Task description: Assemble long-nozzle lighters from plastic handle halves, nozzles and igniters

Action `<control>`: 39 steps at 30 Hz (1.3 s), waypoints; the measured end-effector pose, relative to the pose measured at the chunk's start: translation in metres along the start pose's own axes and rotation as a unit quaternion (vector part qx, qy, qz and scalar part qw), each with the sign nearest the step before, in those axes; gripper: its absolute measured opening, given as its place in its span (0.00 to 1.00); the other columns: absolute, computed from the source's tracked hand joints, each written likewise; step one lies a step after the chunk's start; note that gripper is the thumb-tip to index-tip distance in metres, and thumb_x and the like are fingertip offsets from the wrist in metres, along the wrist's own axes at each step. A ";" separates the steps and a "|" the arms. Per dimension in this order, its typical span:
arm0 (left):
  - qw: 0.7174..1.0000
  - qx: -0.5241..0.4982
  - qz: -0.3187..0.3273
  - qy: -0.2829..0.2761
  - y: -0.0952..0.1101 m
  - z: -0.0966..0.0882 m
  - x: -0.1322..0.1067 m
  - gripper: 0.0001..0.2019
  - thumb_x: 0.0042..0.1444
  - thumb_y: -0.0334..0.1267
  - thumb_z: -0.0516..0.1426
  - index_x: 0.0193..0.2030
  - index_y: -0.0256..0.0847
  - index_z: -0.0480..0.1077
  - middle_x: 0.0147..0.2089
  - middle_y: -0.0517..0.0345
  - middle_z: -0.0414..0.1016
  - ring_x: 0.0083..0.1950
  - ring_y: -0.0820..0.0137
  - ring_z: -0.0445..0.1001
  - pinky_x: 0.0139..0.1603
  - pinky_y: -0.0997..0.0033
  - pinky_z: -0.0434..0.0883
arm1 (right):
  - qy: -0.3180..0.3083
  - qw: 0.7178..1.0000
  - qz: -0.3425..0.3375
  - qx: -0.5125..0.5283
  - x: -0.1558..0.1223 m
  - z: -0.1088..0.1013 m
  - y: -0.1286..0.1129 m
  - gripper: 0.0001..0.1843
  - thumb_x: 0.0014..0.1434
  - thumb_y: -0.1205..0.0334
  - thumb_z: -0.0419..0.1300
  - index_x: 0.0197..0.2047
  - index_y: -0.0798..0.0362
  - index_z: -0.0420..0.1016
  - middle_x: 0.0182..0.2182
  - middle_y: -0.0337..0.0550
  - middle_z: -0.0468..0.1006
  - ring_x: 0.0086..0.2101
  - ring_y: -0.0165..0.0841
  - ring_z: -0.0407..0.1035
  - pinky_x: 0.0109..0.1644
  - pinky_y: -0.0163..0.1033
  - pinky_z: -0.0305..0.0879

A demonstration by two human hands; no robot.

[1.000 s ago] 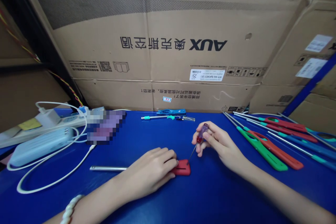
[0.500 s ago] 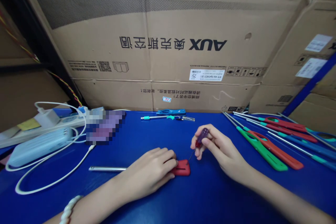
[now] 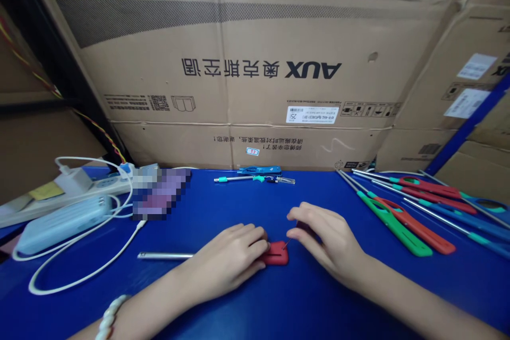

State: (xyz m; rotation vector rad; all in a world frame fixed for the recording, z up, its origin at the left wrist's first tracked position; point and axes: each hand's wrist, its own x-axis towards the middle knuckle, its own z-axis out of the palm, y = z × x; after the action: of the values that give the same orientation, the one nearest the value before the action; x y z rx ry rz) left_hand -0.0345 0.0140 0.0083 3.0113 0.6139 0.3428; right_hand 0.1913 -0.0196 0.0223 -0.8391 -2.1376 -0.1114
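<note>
My left hand (image 3: pixel 238 252) is closed over a long-barrelled lighter (image 3: pixel 278 260) lying flat on the blue table. Its silver barrel sticks out to the left, and the slotted end of its red handle shows to the right; my fingers cover its middle. My right hand (image 3: pixel 332 236) grips a small screwdriver (image 3: pixel 287 245), whose purple handle is mostly hidden behind the fingers. The thin shaft slants down to the left, with its tip at the upper side of the red handle's end.
Several similar lighters, among them a green one (image 3: pixel 398 226), lie at the right. A pen-like item (image 3: pixel 235 178) lies near a blue object (image 3: pixel 258 170) at the back. A power bank (image 3: pixel 64 223), white cables and a power strip (image 3: pixel 107 185) occupy the left. Cardboard (image 3: pixel 255 26) stands behind.
My right hand has turned around the screwdriver: its fingers have moved forward and now hide most of the handle. My left hand and the lighter stay in place.
</note>
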 end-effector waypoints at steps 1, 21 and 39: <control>1.000 0.000 0.000 0.002 0.000 0.000 0.000 0.04 0.64 0.33 0.52 0.43 0.39 0.66 0.43 0.53 0.70 0.40 0.65 0.70 0.43 0.67 0.69 | -0.011 1.000 0.001 -0.010 0.003 -0.002 -0.001 0.06 0.67 0.64 0.52 0.47 0.52 0.64 0.32 0.43 0.73 0.31 0.34 0.68 0.36 0.39 0.68; 1.000 0.010 -0.011 -0.018 0.001 -0.001 0.001 0.03 0.62 0.32 0.54 0.42 0.38 0.67 0.43 0.53 0.71 0.41 0.65 0.70 0.42 0.67 0.69 | -0.075 0.996 0.031 0.036 0.036 -0.006 -0.015 0.13 0.67 0.71 0.45 0.49 0.55 0.66 0.43 0.49 0.73 0.40 0.34 0.71 0.43 0.38 0.70; 1.000 -0.003 -0.010 -0.013 0.000 0.001 -0.001 0.05 0.64 0.33 0.53 0.45 0.38 0.66 0.43 0.54 0.70 0.41 0.64 0.69 0.43 0.66 0.68 | 0.007 1.000 -0.018 -0.021 0.018 -0.007 -0.006 0.10 0.64 0.64 0.56 0.46 0.58 0.73 0.33 0.48 0.75 0.31 0.35 0.70 0.36 0.40 0.70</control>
State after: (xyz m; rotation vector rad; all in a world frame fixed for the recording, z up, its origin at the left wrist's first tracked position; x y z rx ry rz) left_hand -0.0351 0.0139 0.0070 2.9966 0.6390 0.3031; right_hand 0.1841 -0.0175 0.0415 -0.8229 -2.1439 -0.1802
